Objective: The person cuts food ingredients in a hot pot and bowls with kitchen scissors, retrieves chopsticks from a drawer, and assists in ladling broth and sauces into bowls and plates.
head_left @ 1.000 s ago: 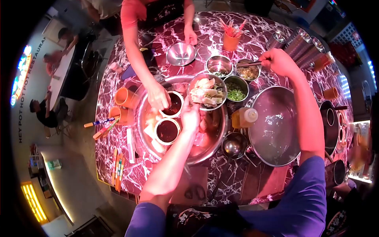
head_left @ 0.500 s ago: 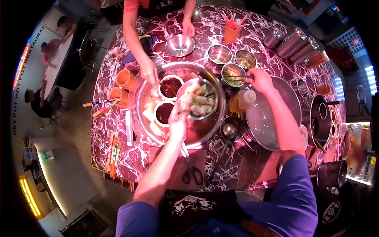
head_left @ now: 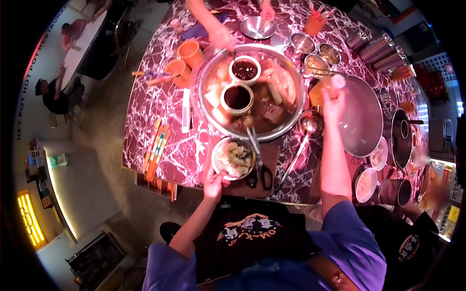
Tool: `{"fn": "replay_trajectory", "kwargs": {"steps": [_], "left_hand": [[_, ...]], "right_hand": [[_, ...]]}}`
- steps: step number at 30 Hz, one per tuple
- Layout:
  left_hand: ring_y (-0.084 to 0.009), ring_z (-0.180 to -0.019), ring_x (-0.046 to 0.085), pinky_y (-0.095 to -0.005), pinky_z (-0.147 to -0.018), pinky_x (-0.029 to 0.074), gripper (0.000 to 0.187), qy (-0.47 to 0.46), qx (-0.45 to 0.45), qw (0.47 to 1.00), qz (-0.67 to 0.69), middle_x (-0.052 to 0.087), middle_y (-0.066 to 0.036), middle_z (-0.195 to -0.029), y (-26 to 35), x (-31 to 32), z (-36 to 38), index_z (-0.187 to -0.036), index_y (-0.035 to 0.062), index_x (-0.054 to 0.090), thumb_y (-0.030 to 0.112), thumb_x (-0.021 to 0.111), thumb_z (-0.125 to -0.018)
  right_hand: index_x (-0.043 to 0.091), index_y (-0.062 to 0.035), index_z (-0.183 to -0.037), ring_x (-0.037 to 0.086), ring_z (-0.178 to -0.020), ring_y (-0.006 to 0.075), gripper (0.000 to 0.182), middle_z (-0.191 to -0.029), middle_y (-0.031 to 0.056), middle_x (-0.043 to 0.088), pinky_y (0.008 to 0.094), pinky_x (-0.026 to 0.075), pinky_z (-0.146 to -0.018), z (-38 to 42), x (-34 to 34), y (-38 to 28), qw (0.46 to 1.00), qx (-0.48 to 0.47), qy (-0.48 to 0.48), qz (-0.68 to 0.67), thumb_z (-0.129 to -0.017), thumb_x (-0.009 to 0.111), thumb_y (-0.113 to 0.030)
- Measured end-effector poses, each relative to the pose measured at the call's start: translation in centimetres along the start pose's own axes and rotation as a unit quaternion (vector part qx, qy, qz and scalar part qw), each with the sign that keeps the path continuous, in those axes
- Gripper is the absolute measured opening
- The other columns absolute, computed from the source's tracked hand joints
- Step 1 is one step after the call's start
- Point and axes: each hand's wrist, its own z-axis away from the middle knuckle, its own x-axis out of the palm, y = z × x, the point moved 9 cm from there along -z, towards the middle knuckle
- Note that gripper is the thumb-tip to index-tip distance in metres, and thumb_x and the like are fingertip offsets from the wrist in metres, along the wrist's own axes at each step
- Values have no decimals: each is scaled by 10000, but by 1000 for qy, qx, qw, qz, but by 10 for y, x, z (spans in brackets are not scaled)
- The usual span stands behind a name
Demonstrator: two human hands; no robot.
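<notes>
My left hand (head_left: 213, 183) grips the rim of a metal bowl (head_left: 234, 159) of pale chopped food, held low over the table's near edge. My right hand (head_left: 333, 107) is closed around the upper part of a squeeze bottle (head_left: 319, 94) of yellow-orange sauce, its pale cap (head_left: 338, 81) showing above the fingers. Just beyond stands a small metal bowl (head_left: 316, 65) with chopped topping and a utensil across it. In front of me a large metal pot (head_left: 296, 114) holds broth, meat and two white cups of dark sauce (head_left: 238, 97). Scissors or tongs (head_left: 257, 150) lie beside my bowl.
A ladle (head_left: 310, 123) rests right of the pot, beside a wide metal basin (head_left: 361, 119). Orange cups (head_left: 178, 70) stand at left, near chopsticks (head_left: 156, 145). Across the table, another person's hand (head_left: 222, 38) reaches to the pot; their other hand touches a metal bowl (head_left: 257, 28).
My left hand has drawn the bowl from over the pot toward me. My right hand has let go of the utensil in the topping bowl and taken the squeeze bottle. The view has shifted.
</notes>
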Motion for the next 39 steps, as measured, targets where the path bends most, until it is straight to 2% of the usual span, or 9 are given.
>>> {"fn": "replay_trajectory", "kwargs": {"steps": [3,7,10,13,17,26,34,37,39], "left_hand": [[-131,-650,631,-230,-545,486,519,-57,-16,997,-53,661,-77,-899,4,4,2,-1470,108,311,137,519,-995],[-156,-657,649,-253,-557,508,692,-147,-88,983,-64,689,-120,-920,0,-13,4,-1557,135,117,153,522,-996],[-136,-672,649,-245,-561,505,626,-131,-89,981,-109,696,-102,-911,5,-53,7,-1531,88,221,147,520,-984],[-97,-645,607,-201,-541,468,461,-96,-58,987,-114,672,-76,-856,22,-107,11,-1416,12,421,121,513,-977],[-91,-651,595,-205,-546,450,391,-23,-27,994,-100,666,-55,-834,27,-195,19,-1360,21,483,124,518,-985],[-70,-628,557,-196,-550,422,278,81,-10,993,-90,644,-27,-792,13,-273,58,-1253,27,563,143,504,-1008],[-67,-604,529,-190,-540,407,260,117,-6,991,-58,627,-24,-765,11,-217,61,-1219,8,569,137,521,-999],[-65,-598,523,-190,-542,404,252,151,20,986,-66,623,-20,-755,12,-198,58,-1213,16,573,138,511,-1002],[-58,-591,520,-188,-536,402,244,136,51,987,-63,620,-9,-733,9,-185,53,-1207,28,580,145,510,-1004]], "right_hand": [[577,-26,-1217,640,-1023,211,371,-1105,79,664,365,508,-904,40,-35,-51,971,-86,-24,-221,-919,683,-219],[494,-67,-1324,617,-1055,219,469,-1177,80,617,396,523,-922,128,-33,-51,842,173,-238,-452,-954,630,-322],[636,-124,-1211,604,-843,93,361,-1016,-3,666,266,497,-674,242,-1,-64,841,274,-408,-226,-915,682,-325],[661,-42,-1138,626,-896,147,451,-968,62,680,312,492,-796,318,36,-78,771,174,-613,2,-874,706,-405],[662,6,-1108,668,-822,214,523,-880,110,703,354,521,-785,323,48,-105,701,124,-656,251,-850,713,-446],[620,-33,-1180,674,-884,231,557,-973,125,704,371,518,-780,318,36,-125,669,58,-666,325,-811,761,-426],[617,-13,-1198,651,-916,234,624,-1019,143,691,370,509,-838,292,2,-108,731,47,-659,173,-788,782,-454],[586,-52,-1221,614,-939,148,520,-1027,57,662,323,507,-824,221,-9,-77,820,122,-559,-28,-843,766,-361],[581,-61,-1071,585,-822,84,292,-951,-10,625,260,501,-738,147,-40,-109,932,81,-354,-12,-895,723,-245]]}}
